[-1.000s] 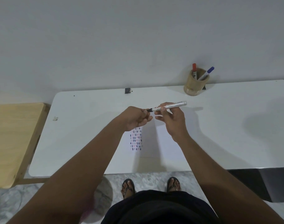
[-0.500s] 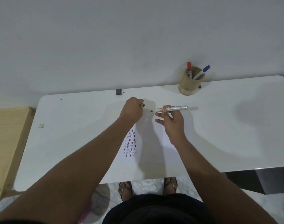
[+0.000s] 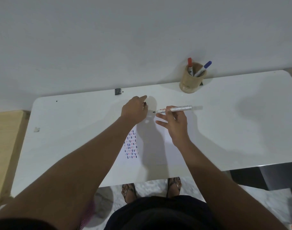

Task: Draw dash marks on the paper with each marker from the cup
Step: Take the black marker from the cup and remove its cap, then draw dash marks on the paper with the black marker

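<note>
My right hand (image 3: 173, 121) holds a white marker (image 3: 175, 109) level above the table, its bare black tip pointing left, the other fingers spread. My left hand (image 3: 135, 109) is closed just left of the tip, pinching the marker's small black cap (image 3: 145, 103). Under my forearms lies a white paper (image 3: 151, 146) with rows of blue and red dash marks (image 3: 131, 144) on its left part. A tan cup (image 3: 191, 81) stands at the table's back edge with a red-capped marker (image 3: 189, 63) and a blue-capped marker (image 3: 204, 68) in it.
The white table (image 3: 233, 127) meets a white wall behind. A small black clip (image 3: 118, 91) sits at the back edge and a paper scrap (image 3: 36, 129) at the left. A wooden surface (image 3: 4, 143) adjoins on the left. My sandalled feet (image 3: 151, 188) stand below the front edge.
The cap has come off the marker: my left hand drew away to the left with it, baring the black tip. My head view has shifted, so the table sits further right.
</note>
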